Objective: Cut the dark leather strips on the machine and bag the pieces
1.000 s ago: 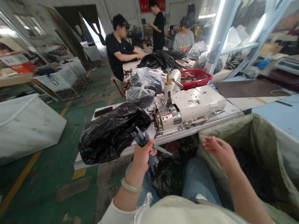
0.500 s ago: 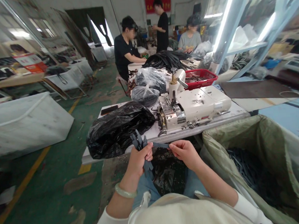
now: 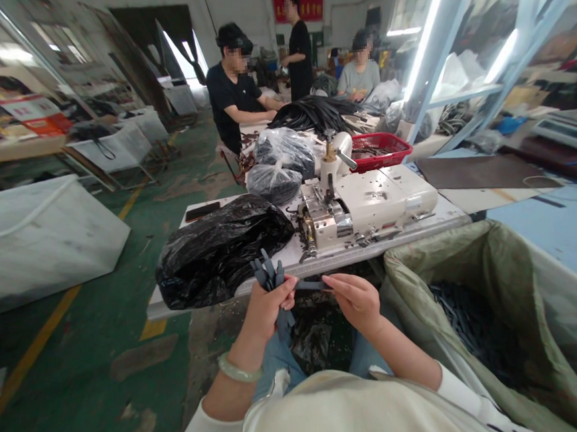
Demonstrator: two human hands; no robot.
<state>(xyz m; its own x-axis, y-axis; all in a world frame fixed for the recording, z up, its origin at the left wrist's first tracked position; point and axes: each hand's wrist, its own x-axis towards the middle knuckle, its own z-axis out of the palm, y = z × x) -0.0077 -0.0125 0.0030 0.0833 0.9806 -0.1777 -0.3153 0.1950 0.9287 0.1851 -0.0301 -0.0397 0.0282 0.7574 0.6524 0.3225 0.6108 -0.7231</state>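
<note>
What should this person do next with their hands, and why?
Probably the right hand should draw the flat grey strip free of the bunch in the left hand and drop it into the green woven sack: it pinches that strip, and the sack already holds similar dark strips.

**Right hand closed in on the strip**

From where I watched, the right hand (image 3: 358, 300) had moved in from above the woven sack (image 3: 480, 307) (its fingers were spread wide at first) and now pinched the free end of a grey strip (image 3: 314, 284) sticking out of the bundle (image 3: 268, 274) in the left hand (image 3: 268, 307). Across the table, the seated co-worker (image 3: 231, 90) had straightened up from leaning forward.
</note>
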